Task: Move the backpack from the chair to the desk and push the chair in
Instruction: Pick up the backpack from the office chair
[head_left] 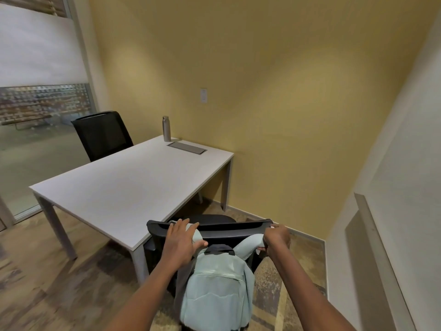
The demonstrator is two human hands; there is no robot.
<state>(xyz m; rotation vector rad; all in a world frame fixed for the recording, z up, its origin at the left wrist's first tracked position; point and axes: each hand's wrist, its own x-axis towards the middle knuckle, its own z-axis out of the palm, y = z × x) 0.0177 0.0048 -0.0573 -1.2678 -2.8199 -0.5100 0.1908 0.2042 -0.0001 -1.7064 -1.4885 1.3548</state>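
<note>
A pale mint backpack (pixel 214 287) hangs by its two straps over the back of a black chair (pixel 229 229), on the side facing me. My left hand (pixel 180 242) lies over the left strap at the top of the chair back, fingers spread. Around the right strap, at the chair back's right corner, my right hand (pixel 276 238) is closed. The chair stands at the near right corner of the white desk (pixel 124 185), its seat partly under the desk edge.
A metal bottle (pixel 166 129) and a grey cable hatch (pixel 187 148) sit at the desk's far end. A second black chair (pixel 102 134) stands on the far side. A yellow wall is behind, a white wall with a ledge (pixel 381 254) close on the right.
</note>
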